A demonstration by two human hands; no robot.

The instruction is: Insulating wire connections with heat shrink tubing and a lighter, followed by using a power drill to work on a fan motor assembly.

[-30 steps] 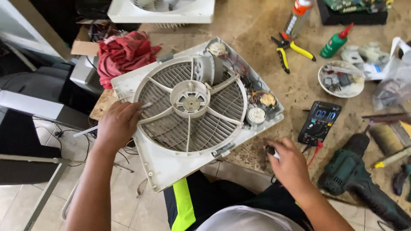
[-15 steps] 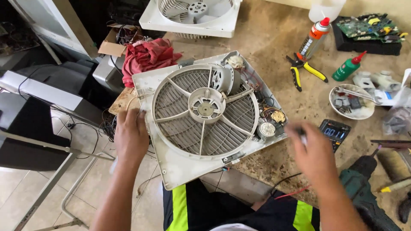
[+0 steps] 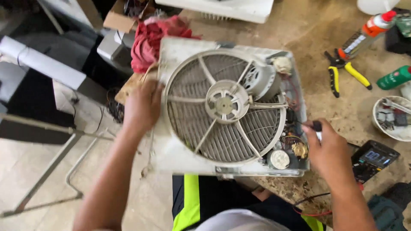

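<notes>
Right hand point(image 3: 327, 149) sits nearest, fingers pinched together on a small black probe tip point(image 3: 317, 125) right at the fan's wiring corner. Left hand point(image 3: 141, 107) has fingers wrapped on the left edge of the white box fan point(image 3: 227, 107), which lies flat, overhanging the desk point(image 3: 317, 34) edge. Multimeter point(image 3: 373, 159) just beside the right hand; red rag point(image 3: 150, 38) and yellow pliers point(image 3: 344, 72) farther back.

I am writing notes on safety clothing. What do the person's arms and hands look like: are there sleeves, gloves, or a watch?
Both forearms are bare, with no sleeves in view. The left hand and right hand wear no gloves, and no watch or ring shows. The picture is slightly blurred, so small details could be missed.
</notes>
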